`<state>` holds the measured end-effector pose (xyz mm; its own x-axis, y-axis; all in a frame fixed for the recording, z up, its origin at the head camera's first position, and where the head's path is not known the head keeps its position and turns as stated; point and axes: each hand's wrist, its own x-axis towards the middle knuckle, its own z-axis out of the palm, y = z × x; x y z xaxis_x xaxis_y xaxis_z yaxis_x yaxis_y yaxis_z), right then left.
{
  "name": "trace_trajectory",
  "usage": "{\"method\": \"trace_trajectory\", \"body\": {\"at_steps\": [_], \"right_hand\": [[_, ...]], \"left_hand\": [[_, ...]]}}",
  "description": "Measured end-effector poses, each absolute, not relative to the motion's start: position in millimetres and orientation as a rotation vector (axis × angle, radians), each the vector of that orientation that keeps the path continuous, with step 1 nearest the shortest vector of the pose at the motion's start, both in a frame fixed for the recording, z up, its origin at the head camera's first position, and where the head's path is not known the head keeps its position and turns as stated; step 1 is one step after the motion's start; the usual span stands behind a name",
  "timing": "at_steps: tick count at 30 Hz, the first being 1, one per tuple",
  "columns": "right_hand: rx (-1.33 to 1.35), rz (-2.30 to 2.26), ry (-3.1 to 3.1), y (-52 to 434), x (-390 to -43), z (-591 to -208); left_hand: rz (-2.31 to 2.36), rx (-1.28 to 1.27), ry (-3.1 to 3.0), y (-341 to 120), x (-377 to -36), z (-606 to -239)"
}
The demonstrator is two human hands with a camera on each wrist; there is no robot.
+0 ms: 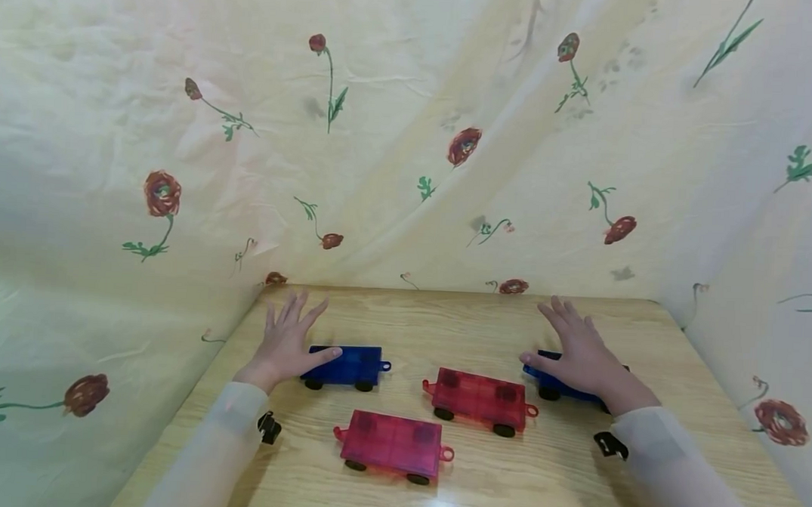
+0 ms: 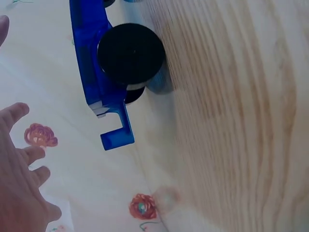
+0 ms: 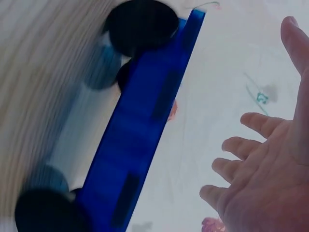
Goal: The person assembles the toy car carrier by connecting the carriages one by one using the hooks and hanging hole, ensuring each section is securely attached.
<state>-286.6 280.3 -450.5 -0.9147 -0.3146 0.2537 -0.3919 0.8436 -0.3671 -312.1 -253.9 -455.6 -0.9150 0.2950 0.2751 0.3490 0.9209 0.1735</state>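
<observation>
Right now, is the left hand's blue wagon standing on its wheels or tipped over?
Upright. The blue wagon stands level on the table, black wheels beneath; the left hand lies spread, thumb at its end.

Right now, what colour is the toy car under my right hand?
Blue, with black wheels. The toy car shows best in the right wrist view, beside the right hand.

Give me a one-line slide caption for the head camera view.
Two open hands, left hand and right hand, over two blue toy wagons; two red wagons nearer.
</observation>
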Motion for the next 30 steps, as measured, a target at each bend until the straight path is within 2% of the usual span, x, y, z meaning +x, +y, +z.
{"method": "trace_trajectory", "body": {"at_steps": [12, 30], "right_hand": [[0.545, 0.773, -2.868, 244.4, -268.2, -456.9], [0.726, 0.911, -2.756, 193.8, -247.8, -456.7]], "left_hand": [[-0.547, -0.575, -2.811, -249.9, -300.0, -470.0], [-0.82, -0.602, -2.871, -233.6, -285.7, -474.9]]}}
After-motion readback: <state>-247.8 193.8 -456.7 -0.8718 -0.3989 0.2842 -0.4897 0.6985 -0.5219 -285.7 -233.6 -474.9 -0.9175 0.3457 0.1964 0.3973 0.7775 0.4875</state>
